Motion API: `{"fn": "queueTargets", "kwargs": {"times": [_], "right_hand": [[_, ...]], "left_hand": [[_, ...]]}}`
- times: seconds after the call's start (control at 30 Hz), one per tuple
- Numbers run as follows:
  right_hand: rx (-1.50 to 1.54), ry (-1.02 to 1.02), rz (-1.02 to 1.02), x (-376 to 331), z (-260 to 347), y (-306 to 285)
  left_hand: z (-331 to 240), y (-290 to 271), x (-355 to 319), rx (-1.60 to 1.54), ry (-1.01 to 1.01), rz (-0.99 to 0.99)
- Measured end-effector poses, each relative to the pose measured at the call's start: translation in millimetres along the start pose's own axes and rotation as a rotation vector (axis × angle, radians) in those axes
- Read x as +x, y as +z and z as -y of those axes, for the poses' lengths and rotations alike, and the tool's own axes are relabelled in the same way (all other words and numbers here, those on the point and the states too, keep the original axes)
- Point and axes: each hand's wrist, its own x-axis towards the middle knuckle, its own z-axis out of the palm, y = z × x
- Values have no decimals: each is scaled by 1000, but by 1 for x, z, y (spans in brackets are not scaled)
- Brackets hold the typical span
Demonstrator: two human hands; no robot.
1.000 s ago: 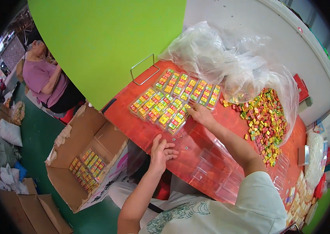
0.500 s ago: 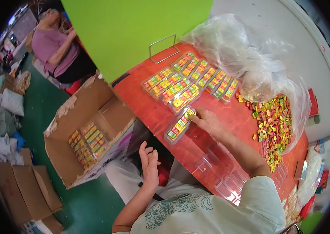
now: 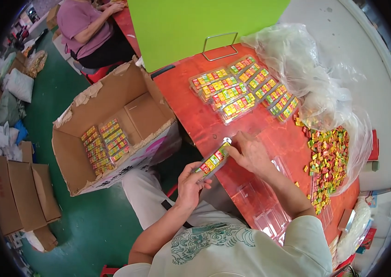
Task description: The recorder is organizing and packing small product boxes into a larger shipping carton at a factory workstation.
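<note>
Slim plastic tray (image 3: 212,163) (glossy blocks (image 3: 216,159) inside): I have left hand (image 3: 191,186) and right hand (image 3: 249,154) gripping its ends across the red bench (image 3: 187,113) edge, apart from packed trays (image 3: 227,94).

The table (image 3: 181,108) is coloured red. The little blocks (image 3: 213,161) are coloured yellow, red and green. On the pale shirt (image 3: 274,251), green swirls (image 3: 211,241) are drawn.
</note>
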Motion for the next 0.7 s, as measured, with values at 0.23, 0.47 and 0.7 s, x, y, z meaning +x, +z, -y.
{"fn": "queueTargets", "kwargs": {"times": [0.23,0.47,0.7], "right_hand": [[-81,-535,99,21,43,-15],[471,-351,973,68,92,20],[749,-164,1091,146,172,79]], "left_hand": [[-18,-34,-15,93,37,117],[-81,-94,-54,176,52,128],[-148,-151,-62,50,225,-88]]}}
